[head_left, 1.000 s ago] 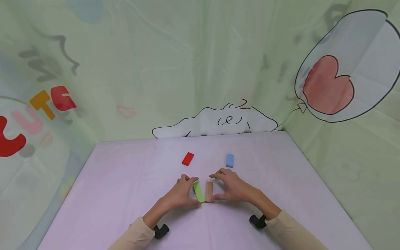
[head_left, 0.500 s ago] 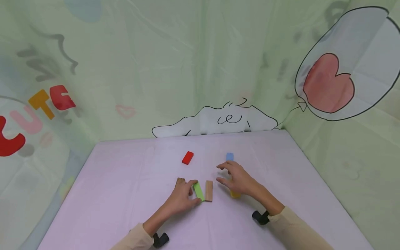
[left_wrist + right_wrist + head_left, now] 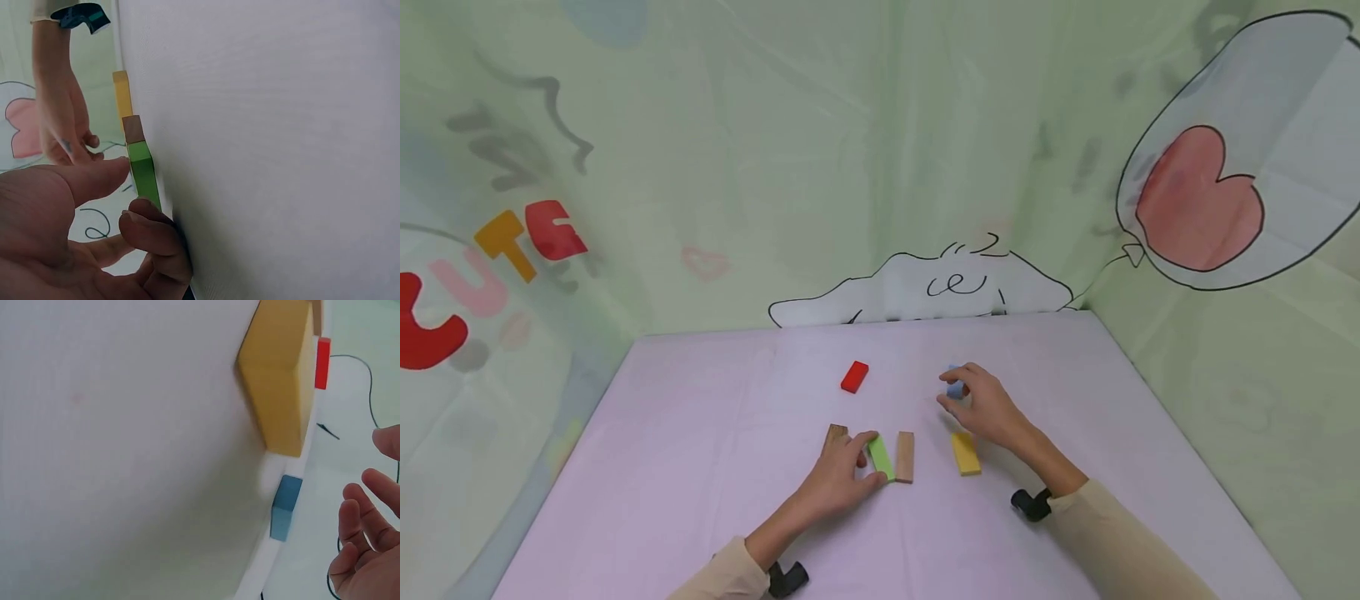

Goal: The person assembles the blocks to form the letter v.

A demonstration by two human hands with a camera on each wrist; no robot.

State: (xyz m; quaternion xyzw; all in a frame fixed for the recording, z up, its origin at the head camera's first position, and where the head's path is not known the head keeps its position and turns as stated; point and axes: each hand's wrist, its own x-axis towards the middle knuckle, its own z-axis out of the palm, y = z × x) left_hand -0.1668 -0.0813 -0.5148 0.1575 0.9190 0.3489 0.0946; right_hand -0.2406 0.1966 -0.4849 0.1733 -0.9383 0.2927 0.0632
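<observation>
Green block (image 3: 881,458) in left hand (image 3: 838,479)

One red block (image 3: 854,377), one blue block (image 3: 286,507), one green block (image 3: 882,458), one yellow block (image 3: 966,454), two brown blocks (image 3: 906,457) (image 3: 835,433)

Green block (image 3: 882,459), yellow block (image 3: 966,454), red block (image 3: 854,377), blue block (image 3: 286,506); half-hidden block (image 3: 835,432) seemingly brown.

Fingers (image 3: 156,237) at green block (image 3: 145,175), yellow block (image 3: 122,97) beyond
</observation>
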